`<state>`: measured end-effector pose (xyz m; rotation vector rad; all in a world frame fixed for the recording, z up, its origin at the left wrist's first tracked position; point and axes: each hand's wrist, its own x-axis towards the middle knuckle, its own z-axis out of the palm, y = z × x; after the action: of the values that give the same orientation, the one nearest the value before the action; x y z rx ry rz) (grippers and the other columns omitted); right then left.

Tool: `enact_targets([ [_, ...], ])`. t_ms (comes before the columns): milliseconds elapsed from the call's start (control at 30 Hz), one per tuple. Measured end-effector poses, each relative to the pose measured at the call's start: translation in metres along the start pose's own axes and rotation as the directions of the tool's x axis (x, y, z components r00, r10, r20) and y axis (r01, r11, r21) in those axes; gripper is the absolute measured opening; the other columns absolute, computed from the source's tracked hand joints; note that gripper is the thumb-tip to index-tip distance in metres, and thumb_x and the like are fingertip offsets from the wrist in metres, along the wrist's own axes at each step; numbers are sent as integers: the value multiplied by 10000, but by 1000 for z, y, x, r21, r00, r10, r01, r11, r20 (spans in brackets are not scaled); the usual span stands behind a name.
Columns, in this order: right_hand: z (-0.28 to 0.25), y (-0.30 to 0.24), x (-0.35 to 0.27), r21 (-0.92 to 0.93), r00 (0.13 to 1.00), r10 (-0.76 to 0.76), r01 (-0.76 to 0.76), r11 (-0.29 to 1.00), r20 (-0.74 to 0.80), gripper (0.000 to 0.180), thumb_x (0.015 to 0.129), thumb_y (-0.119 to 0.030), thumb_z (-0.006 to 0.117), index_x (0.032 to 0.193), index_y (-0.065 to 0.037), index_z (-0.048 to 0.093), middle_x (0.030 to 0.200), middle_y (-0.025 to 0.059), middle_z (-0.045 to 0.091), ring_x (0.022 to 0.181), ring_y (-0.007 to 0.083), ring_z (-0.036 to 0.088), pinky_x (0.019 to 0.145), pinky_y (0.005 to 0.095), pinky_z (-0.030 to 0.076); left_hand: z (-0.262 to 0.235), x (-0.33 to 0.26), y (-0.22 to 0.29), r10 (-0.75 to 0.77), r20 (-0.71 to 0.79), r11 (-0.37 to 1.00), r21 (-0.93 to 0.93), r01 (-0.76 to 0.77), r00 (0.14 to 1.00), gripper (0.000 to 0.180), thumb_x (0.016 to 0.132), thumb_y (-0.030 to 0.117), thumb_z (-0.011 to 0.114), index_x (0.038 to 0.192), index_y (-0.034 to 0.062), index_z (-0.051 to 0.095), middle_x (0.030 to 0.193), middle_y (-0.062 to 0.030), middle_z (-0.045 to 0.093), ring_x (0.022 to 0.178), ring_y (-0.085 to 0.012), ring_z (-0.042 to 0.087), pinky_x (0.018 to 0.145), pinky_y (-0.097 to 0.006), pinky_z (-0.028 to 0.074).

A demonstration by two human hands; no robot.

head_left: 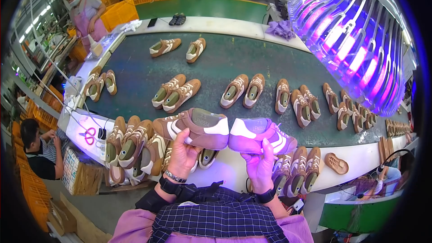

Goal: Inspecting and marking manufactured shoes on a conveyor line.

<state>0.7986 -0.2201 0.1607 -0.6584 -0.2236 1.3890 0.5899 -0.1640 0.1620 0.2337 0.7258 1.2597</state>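
both hands [182,153] [258,164] grip a brown shoe [193,128] and its mate [263,136] heel to heel; beyond them, pairs [243,91] wait on the worktop [135,69].

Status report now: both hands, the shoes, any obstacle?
Left hand grips brown sneaker. Right hand grips its pair, heels touching. Shoes piled below on table edge; nothing blocks.

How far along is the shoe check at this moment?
Done, seemingly: brown shoe pairs lie spaced out along the dark belt. In hand: the left hand and right hand each hold one shoe, heels together, under the violet lamp. Left: heaps of shoes wait beside both arms.
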Motion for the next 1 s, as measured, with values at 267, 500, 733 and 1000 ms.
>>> enact_targets([
  [267,-3,1,3,-20,1000,-4,4,1000,6,457,915,-348,522,1256,-55,439,1099,109,607,915,198,652,697,298,589,-1,1,-4,7,-10,1000,14,-7,1000,351,870,241,586,1169,65,537,1110,-67,622,1004,-199,604,815,-355,531],
  [500,-5,0,-3,-86,999,-47,45,995,-26,405,928,-339,507,1212,-51,486,1083,91,621,925,187,646,727,305,563,0,-2,-7,44,-35,996,73,-42,998,299,869,223,597,1123,68,564,1061,-61,635,974,-185,615,814,-359,528],
  [733,-3,-9,-11,-126,999,-27,22,992,-42,396,915,-314,535,1191,-31,505,1066,92,624,911,184,644,755,322,544,6,-8,-2,80,-16,984,159,-77,997,370,851,225,611,1180,78,531,1117,-59,618,985,-188,616,831,-352,519],
  [1000,-9,-12,-13,-238,994,-63,41,971,-86,388,890,-294,571,1180,-43,507,1079,76,607,974,187,612,842,341,512,1,-12,4,93,24,967,236,-96,995,404,844,210,617,1212,81,511,1142,-49,604,1023,-182,599,866,-362,508],
])
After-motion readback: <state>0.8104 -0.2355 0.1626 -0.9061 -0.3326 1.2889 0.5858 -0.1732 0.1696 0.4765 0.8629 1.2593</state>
